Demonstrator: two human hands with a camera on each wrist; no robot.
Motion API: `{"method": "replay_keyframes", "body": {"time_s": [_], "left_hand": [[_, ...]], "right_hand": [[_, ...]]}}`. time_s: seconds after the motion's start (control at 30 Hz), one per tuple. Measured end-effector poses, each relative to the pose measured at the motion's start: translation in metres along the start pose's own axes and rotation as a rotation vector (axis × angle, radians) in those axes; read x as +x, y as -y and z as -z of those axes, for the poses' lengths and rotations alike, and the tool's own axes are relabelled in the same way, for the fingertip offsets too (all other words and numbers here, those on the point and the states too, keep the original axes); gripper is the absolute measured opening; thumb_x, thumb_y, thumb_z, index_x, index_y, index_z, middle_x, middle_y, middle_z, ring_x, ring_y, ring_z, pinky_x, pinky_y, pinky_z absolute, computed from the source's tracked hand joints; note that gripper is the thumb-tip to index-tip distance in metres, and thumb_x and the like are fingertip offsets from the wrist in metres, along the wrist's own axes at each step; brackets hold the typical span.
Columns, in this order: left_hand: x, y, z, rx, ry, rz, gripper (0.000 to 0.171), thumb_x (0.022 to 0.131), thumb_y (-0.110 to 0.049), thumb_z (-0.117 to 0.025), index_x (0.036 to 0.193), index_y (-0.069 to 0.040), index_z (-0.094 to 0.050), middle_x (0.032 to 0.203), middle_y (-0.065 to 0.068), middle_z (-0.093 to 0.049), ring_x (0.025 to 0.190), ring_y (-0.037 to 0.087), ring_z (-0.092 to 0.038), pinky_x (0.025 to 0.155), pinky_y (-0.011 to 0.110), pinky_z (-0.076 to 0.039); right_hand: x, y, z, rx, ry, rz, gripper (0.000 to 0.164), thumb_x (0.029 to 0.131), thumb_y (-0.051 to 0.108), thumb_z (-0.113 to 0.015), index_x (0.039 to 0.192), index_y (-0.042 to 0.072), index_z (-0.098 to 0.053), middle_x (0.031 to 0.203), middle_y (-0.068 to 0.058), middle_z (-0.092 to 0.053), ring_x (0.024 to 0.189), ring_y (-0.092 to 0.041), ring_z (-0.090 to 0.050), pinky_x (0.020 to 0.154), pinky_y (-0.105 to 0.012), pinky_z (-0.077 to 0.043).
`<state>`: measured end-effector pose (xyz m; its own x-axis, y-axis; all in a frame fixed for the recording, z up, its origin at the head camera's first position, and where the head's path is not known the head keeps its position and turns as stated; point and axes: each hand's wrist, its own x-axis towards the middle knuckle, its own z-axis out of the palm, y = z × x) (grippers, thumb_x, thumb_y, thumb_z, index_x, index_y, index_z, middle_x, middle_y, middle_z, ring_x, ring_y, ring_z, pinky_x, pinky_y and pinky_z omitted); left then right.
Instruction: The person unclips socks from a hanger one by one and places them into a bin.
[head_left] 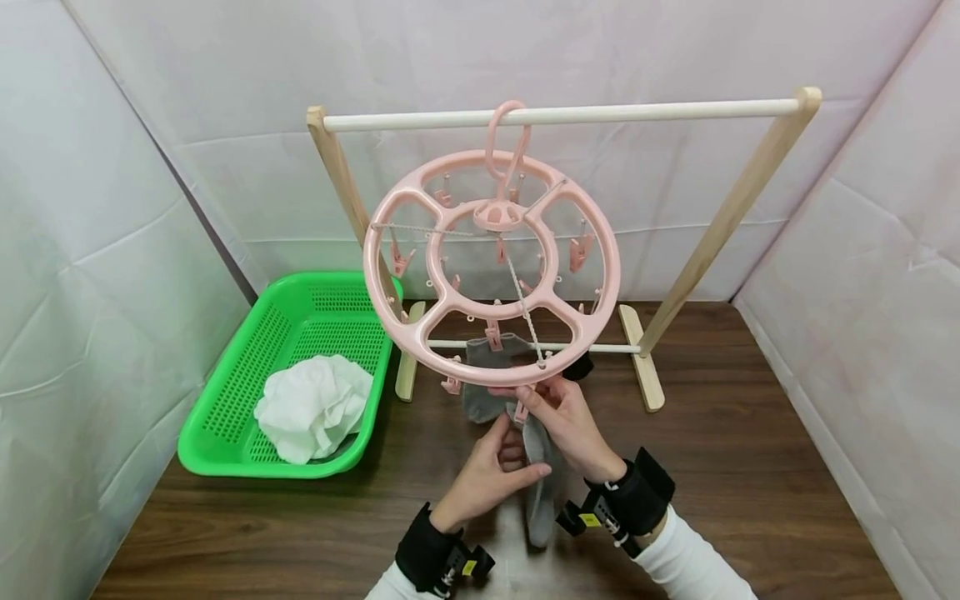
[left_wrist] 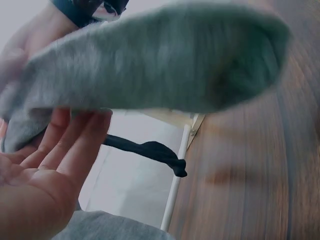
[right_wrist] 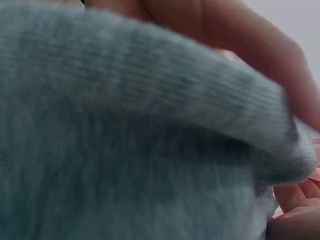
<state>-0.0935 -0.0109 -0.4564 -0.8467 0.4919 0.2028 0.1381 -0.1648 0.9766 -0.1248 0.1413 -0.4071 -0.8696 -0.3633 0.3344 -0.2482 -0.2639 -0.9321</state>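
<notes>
A pink round clip hanger (head_left: 491, 373) hangs by its hook from a white rod. At its front edge my right hand (head_left: 573, 425) pinches a pink peg (head_left: 521, 412). From that peg a grey sock (head_left: 538, 500) hangs down; it fills much of the right wrist view. My left hand (head_left: 480, 479) is beside the sock's upper part, and its extended fingers (left_wrist: 82, 145) touch the cloth in the left wrist view. Behind, another grey sock (head_left: 480, 400) hangs from a peg (head_left: 492, 335), and a black sock (head_left: 579, 367) is partly hidden by the ring.
A green basket (head_left: 197, 446) stands at the left with a crumpled white cloth (head_left: 313, 408) in it. The rod (head_left: 637, 112) rests on a wooden stand (head_left: 720, 233) with feet on the brown table (head_left: 750, 500). More pink pegs (head_left: 579, 252) dangle from the ring.
</notes>
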Motion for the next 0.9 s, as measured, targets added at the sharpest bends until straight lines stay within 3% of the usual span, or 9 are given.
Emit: {"method": "replay_keyframes", "body": {"time_s": [0.13,0.33,0.43,0.6,0.77,0.9], "left_hand": [[0.000,0.001,-0.002,0.080,-0.017,-0.028,0.035,0.089,0.005,-0.064,0.119,0.007,-0.048,0.087,0.005,-0.060,0.076,0.007,-0.062,0.066,0.022,-0.051],[-0.004,0.000,-0.004,0.241,-0.010,-0.028,0.014,0.092,0.003,-0.060,0.106,0.003,-0.056,0.068,-0.007,-0.041,0.057,0.001,-0.040,0.054,0.018,-0.033],[-0.007,-0.003,-0.006,0.273,-0.017,-0.011,0.013,0.092,0.006,-0.058,0.105,0.006,-0.057,0.067,-0.006,-0.041,0.057,0.002,-0.039,0.055,0.018,-0.032],[-0.016,-0.008,-0.001,0.276,-0.072,0.001,0.017,0.091,0.011,-0.054,0.108,0.010,-0.058,0.078,0.007,-0.055,0.065,0.003,-0.047,0.060,0.020,-0.039],[-0.026,-0.001,0.014,0.313,-0.149,-0.002,0.019,0.094,0.005,-0.055,0.112,0.004,-0.060,0.083,0.007,-0.058,0.067,0.005,-0.049,0.060,0.021,-0.041],[-0.032,-0.001,0.029,0.324,-0.214,-0.022,0.017,0.095,0.001,-0.056,0.111,0.001,-0.060,0.087,0.009,-0.059,0.069,0.007,-0.051,0.060,0.023,-0.042]], "right_hand": [[0.001,0.000,-0.001,0.006,0.004,0.011,0.019,0.102,0.011,-0.051,0.114,0.004,-0.063,0.107,-0.015,-0.069,0.083,-0.014,-0.058,0.083,-0.028,-0.045],[0.000,0.001,0.000,0.015,-0.035,0.020,0.020,0.103,0.011,-0.048,0.114,0.006,-0.064,0.107,-0.014,-0.069,0.088,-0.017,-0.060,0.081,-0.028,-0.045],[-0.002,0.001,0.001,0.009,-0.066,0.024,0.022,0.103,0.010,-0.048,0.118,0.005,-0.063,0.106,-0.009,-0.070,0.085,-0.014,-0.059,0.077,-0.026,-0.045],[-0.003,0.000,0.003,-0.011,-0.071,0.020,0.026,0.102,0.010,-0.049,0.123,-0.002,-0.059,0.104,-0.007,-0.071,0.083,-0.015,-0.058,0.076,-0.026,-0.045],[-0.002,-0.001,0.006,-0.045,-0.064,0.026,0.023,0.103,0.010,-0.048,0.119,0.003,-0.063,0.104,-0.011,-0.071,0.078,-0.016,-0.055,0.074,-0.027,-0.043],[-0.003,-0.001,0.007,-0.059,-0.062,-0.004,0.025,0.101,0.009,-0.052,0.124,0.003,-0.060,0.107,-0.016,-0.069,0.083,-0.016,-0.056,0.076,-0.027,-0.044]]}}
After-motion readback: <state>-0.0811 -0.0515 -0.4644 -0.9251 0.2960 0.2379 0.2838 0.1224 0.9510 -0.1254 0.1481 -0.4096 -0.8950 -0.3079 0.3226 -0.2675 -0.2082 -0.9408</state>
